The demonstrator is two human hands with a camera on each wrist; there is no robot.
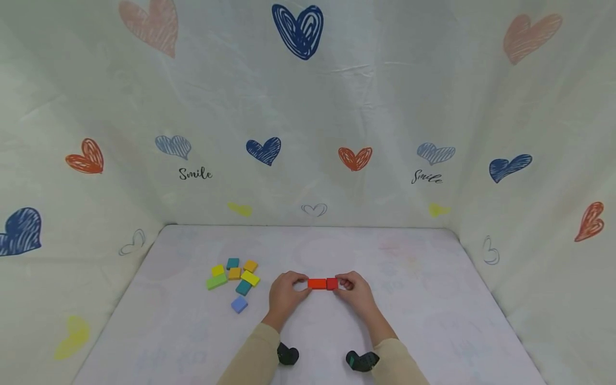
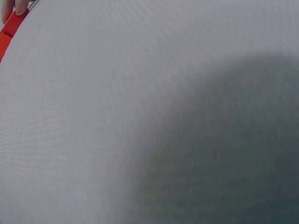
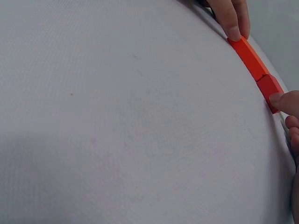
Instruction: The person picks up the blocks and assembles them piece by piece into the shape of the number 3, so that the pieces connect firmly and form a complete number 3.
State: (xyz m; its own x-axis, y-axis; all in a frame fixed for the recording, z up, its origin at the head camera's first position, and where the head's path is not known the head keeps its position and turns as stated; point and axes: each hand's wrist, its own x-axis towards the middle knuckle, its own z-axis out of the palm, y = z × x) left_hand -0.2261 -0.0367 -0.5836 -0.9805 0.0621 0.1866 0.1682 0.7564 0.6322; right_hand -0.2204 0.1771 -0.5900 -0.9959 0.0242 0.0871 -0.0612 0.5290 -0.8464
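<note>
A longer orange-red block (image 1: 316, 284) and a shorter red block (image 1: 332, 284) lie end to end on the white table, touching. At the free left end of the orange-red block, my left hand (image 1: 285, 295) holds it between thumb and fingers. My right hand (image 1: 358, 295) pinches the red block at its right end, other fingers curled in. The right wrist view shows the orange-red block (image 3: 250, 58) and the red block (image 3: 270, 88) meeting at a thin seam. Only the upper left corner of the left wrist view catches the red block (image 2: 17, 23).
Left of my hands lies a loose group of several blocks, among them a green block (image 1: 217, 282), a yellow block (image 1: 251, 278), a teal block (image 1: 243, 287) and a blue block (image 1: 239, 305). A heart-printed curtain (image 1: 308, 107) surrounds the table's back and sides.
</note>
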